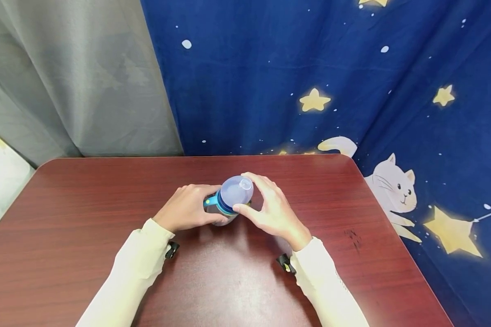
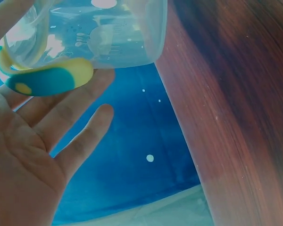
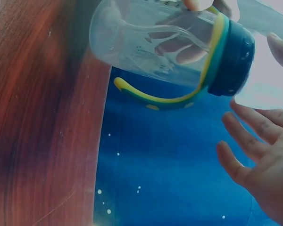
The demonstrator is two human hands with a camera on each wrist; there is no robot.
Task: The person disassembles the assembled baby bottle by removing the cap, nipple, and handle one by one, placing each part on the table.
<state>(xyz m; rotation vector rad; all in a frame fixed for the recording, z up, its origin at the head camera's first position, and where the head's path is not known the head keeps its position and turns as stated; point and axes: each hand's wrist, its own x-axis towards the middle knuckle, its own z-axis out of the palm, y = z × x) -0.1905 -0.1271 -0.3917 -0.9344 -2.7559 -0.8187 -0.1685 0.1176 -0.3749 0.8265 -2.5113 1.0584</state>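
Observation:
A clear baby bottle (image 1: 221,221) with a translucent domed cap (image 1: 234,192) is between both hands over the middle of the table, its cap tilted up toward the head camera. My left hand (image 1: 187,209) grips the bottle's body, thumb on the near side. Beside that palm, in the left wrist view, curves a teal and yellow handle (image 2: 49,81). With thumb and fingers on opposite sides, my right hand (image 1: 274,211) holds the cap. The right wrist view shows a dark blue collar (image 3: 233,59), a second handle (image 3: 155,102) and a straw (image 3: 165,29) inside the bottle.
The reddish-brown wooden table (image 1: 86,218) extends around both arms. Behind it hang a grey curtain (image 1: 86,81) and a blue curtain (image 1: 249,81) with stars and a cat. Dark scuff marks (image 1: 353,237) show on the table's right side.

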